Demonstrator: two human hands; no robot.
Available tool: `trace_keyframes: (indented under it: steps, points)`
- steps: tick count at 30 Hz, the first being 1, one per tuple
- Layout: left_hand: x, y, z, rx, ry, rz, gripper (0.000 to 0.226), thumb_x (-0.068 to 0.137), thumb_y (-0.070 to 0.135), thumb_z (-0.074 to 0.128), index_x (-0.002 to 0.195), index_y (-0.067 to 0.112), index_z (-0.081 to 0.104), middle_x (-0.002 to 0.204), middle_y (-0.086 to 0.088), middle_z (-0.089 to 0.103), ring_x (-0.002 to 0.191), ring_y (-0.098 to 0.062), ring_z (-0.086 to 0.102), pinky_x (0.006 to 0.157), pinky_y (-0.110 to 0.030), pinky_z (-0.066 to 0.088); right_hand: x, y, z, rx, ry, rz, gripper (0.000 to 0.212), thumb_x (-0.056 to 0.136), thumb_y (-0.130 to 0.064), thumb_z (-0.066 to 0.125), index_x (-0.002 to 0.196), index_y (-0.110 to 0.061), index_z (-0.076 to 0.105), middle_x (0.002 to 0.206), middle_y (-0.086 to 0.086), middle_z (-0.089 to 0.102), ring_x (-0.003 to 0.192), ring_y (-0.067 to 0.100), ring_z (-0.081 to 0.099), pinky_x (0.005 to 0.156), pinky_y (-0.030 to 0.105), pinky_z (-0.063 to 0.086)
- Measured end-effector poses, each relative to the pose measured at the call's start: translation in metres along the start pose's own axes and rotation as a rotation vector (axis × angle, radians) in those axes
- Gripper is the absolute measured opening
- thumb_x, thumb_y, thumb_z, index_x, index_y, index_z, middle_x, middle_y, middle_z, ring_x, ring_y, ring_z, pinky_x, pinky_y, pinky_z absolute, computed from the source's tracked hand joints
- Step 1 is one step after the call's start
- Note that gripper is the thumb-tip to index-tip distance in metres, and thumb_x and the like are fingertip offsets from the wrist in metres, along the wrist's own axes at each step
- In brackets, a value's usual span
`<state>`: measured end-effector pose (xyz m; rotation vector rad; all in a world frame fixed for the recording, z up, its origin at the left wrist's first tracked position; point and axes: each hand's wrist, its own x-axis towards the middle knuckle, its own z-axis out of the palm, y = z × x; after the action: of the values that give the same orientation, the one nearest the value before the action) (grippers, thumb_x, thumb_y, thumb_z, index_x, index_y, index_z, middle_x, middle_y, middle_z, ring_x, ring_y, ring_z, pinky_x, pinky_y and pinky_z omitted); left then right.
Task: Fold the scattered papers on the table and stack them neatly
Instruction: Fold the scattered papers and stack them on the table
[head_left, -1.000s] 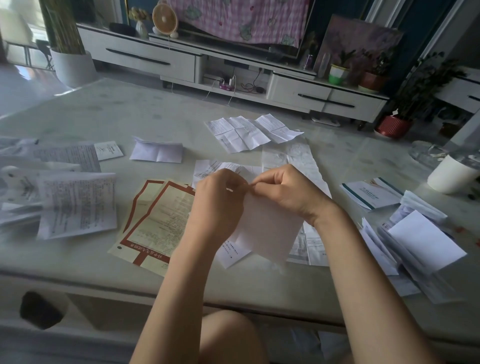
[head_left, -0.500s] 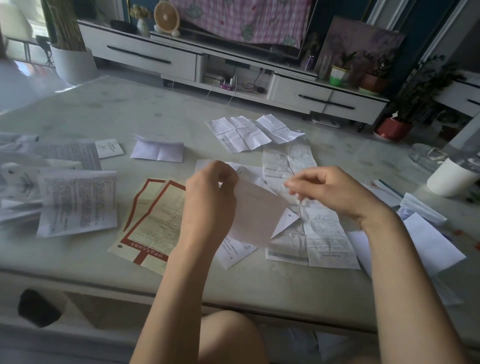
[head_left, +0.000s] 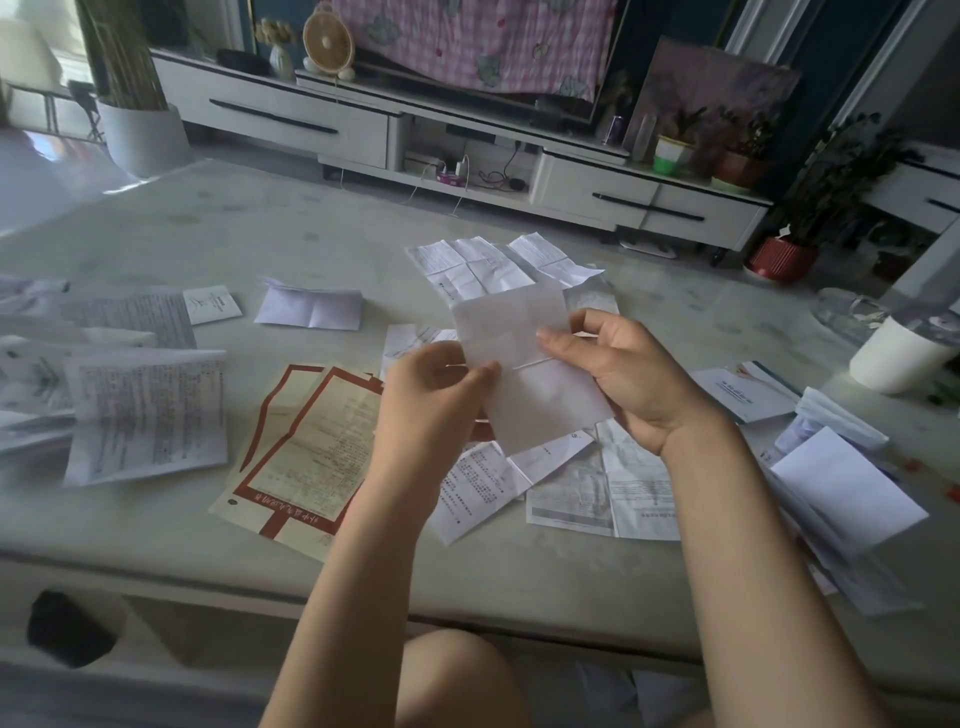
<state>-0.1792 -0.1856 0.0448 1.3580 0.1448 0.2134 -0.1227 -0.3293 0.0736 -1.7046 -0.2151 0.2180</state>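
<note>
Head view showed my left hand (head_left: 434, 387) and right hand (head_left: 621, 374) both pinching a white sheet (head_left: 524, 364) above the table (head_left: 218, 228), over scattered papers (head_left: 571, 483).

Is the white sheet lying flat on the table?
No, the left hand and right hand both pinch the white sheet, raised above the table.

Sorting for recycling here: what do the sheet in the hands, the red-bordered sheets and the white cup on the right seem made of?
Held sheet: thin matte white paper; it shows crossing fold creases and a soft bent edge. Red-bordered sheets: yellowish matte printed paper, lying flat with fold lines. White cup: smooth, plain white, likely ceramic or plastic; the look leaves it open.
</note>
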Motion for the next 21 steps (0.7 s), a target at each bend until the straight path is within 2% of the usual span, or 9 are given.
trace_keyframes:
  steps: [3,6,8,11,13,15,17,19,21]
  points:
    - [0.003,-0.004,-0.002,0.051,0.096,0.044,0.025,0.086,0.0,0.055,0.074,0.02,0.064,0.063,0.003,0.066,0.057,-0.014,0.062,0.054,-0.029,0.054,-0.001,0.001,0.0,-0.002,-0.097,0.046,0.008,0.088,-0.007,0.057,0.089,-0.015,0.06,0.087,0.007,0.067,0.074,0.018,0.062,0.067,0.026,0.05]
    - [0.005,-0.005,-0.004,0.031,0.069,0.028,0.03,0.082,-0.006,0.051,0.073,0.02,0.064,0.059,0.007,0.066,0.06,-0.014,0.061,0.061,-0.032,0.053,0.0,0.001,-0.003,0.011,-0.137,0.063,0.019,0.083,0.004,0.056,0.089,-0.014,0.061,0.089,0.011,0.063,0.081,0.026,0.055,0.068,0.029,0.046]
    - [0.005,-0.006,-0.003,0.007,0.054,0.02,0.029,0.077,-0.008,0.051,0.071,0.017,0.065,0.058,0.004,0.064,0.059,-0.014,0.059,0.063,-0.033,0.053,0.0,0.001,-0.002,0.016,-0.134,0.049,0.021,0.083,0.006,0.055,0.088,-0.014,0.061,0.088,0.012,0.062,0.081,0.025,0.056,0.07,0.029,0.046]
    - [0.006,-0.005,-0.001,-0.098,0.133,-0.016,0.017,0.071,0.003,0.054,0.071,0.015,0.066,0.067,-0.003,0.064,0.065,-0.018,0.058,0.062,-0.03,0.05,-0.001,-0.001,0.002,-0.031,-0.114,-0.007,0.034,0.085,0.016,0.044,0.071,-0.012,0.057,0.075,0.004,0.065,0.065,0.012,0.06,0.056,0.018,0.049]
    - [0.006,-0.002,-0.001,-0.336,0.082,-0.142,0.011,0.086,0.011,0.053,0.082,0.01,0.063,0.075,-0.008,0.066,0.062,-0.018,0.063,0.058,-0.025,0.052,0.0,-0.002,0.003,-0.022,-0.072,-0.063,0.046,0.08,0.023,0.04,0.057,-0.012,0.059,0.074,0.002,0.07,0.065,0.009,0.064,0.055,0.016,0.049]
    - [0.006,-0.001,-0.003,-0.446,-0.048,-0.259,0.027,0.094,0.03,0.047,0.09,0.008,0.063,0.076,-0.008,0.069,0.064,-0.018,0.067,0.06,-0.028,0.056,0.002,-0.002,0.006,0.003,-0.045,-0.125,0.053,0.075,0.027,0.045,0.047,-0.014,0.063,0.072,-0.001,0.072,0.067,0.008,0.067,0.056,0.017,0.051]
    - [0.005,-0.004,-0.002,-0.37,-0.129,-0.292,0.036,0.092,0.04,0.049,0.098,0.008,0.066,0.087,-0.009,0.071,0.075,-0.021,0.069,0.062,-0.031,0.057,0.003,-0.003,0.008,-0.016,-0.043,-0.178,0.048,0.072,0.027,0.049,0.048,-0.01,0.065,0.071,-0.003,0.072,0.067,0.007,0.067,0.057,0.017,0.051]
    - [0.004,-0.006,0.001,-0.3,-0.08,-0.255,0.023,0.092,0.028,0.054,0.094,0.009,0.067,0.09,-0.009,0.069,0.076,-0.02,0.067,0.06,-0.03,0.057,0.003,-0.003,0.011,-0.072,-0.074,-0.193,0.042,0.073,0.026,0.047,0.055,-0.005,0.067,0.074,-0.004,0.072,0.069,0.007,0.067,0.058,0.016,0.051]
    - [0.004,-0.007,0.002,-0.258,0.014,-0.198,0.015,0.093,0.012,0.053,0.085,0.01,0.065,0.082,-0.006,0.065,0.071,-0.016,0.063,0.059,-0.028,0.058,0.002,-0.005,0.009,-0.124,-0.112,-0.174,0.041,0.078,0.022,0.039,0.07,-0.004,0.069,0.079,-0.004,0.073,0.073,0.007,0.066,0.064,0.017,0.052]
